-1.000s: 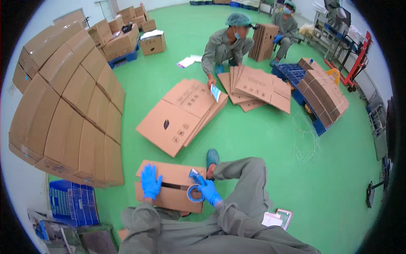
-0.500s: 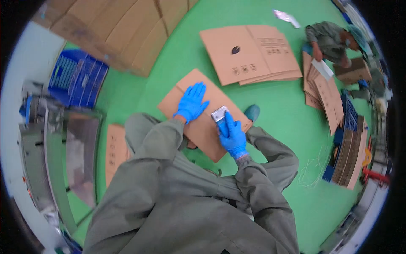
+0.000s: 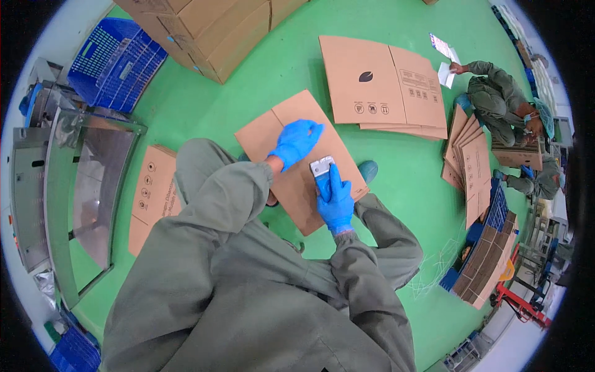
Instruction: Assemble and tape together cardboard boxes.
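Between my knees lies a stack of flat brown cardboard boxes (image 3: 296, 110), folded down, its plain side facing up. My left hand (image 3: 297, 142), in a blue glove, is over the upper middle of this cardboard with its fingers curled in. Its fingertips are hidden, so I cannot see whether they hold anything. In my blue-gloved right hand (image 3: 336, 208) is a hand tool with a flat silver head (image 3: 321, 165) and a blue body. The head rests on or just above the right half of the cardboard; its exact kind does not show.
More flat boxes (image 3: 365, 59) lie ahead to the right, and others (image 3: 149, 186) by my left knee. Large cartons (image 3: 217, 43) and a blue crate (image 3: 114, 68) stand far left, near a metal frame (image 3: 127, 126). A co-worker (image 3: 496, 99) crouches at right beside fanned cardboard (image 3: 474, 167).
My left hand, flat on the cardboard before, has moved slightly right and curled its fingers. The right hand still grips the tool. The co-worker's arm now reaches out with white sheets.
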`<state>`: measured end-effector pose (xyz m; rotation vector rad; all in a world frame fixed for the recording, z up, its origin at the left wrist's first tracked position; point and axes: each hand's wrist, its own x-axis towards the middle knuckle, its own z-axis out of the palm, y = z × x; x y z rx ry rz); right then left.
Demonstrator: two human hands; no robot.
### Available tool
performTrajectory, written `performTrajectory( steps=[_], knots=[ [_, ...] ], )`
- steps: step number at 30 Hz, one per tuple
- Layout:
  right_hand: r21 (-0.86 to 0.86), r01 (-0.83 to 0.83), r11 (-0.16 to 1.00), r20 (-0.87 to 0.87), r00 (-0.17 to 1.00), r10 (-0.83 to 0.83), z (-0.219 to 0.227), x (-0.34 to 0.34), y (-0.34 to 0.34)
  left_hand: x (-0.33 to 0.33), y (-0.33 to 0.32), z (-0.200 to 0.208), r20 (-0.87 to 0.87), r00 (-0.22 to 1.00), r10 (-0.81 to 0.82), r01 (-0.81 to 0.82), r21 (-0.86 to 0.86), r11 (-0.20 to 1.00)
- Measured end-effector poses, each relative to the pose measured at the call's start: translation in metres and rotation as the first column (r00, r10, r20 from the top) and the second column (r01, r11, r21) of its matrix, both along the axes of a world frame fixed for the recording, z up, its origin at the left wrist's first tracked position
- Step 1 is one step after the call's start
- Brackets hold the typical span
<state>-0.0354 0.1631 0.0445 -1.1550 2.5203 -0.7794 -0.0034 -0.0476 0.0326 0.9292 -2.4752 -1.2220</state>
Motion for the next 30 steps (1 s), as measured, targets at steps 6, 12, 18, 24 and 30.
performTrajectory(
  steps=[6,12,18,24,30],
  knots=[
    [0.069,0.009,0.998,-0.013,1.000,-0.009,0.005,-0.006,0.002,-0.019,0.015,0.078,0.315,0.882,-0.350,0.298,0.203,0.933],
    [0.052,-0.032,0.998,-0.057,0.998,0.035,0.014,-0.001,-0.006,-0.015,-0.003,0.036,0.223,0.920,-0.321,0.225,0.370,0.901],
    [0.169,-0.224,0.960,0.060,0.974,0.217,0.050,-0.007,-0.045,-0.010,-0.044,-0.014,0.171,0.985,-0.004,0.031,-0.152,0.988],
    [0.405,-0.309,0.860,0.115,0.951,0.288,0.059,-0.018,-0.142,0.007,-0.213,-0.038,0.276,0.952,0.132,-0.040,-0.316,0.948],
    [0.520,-0.374,0.768,0.223,0.927,0.301,0.049,-0.028,-0.181,0.002,-0.193,-0.165,0.460,0.882,-0.104,0.170,-0.102,0.980]
  ],
)
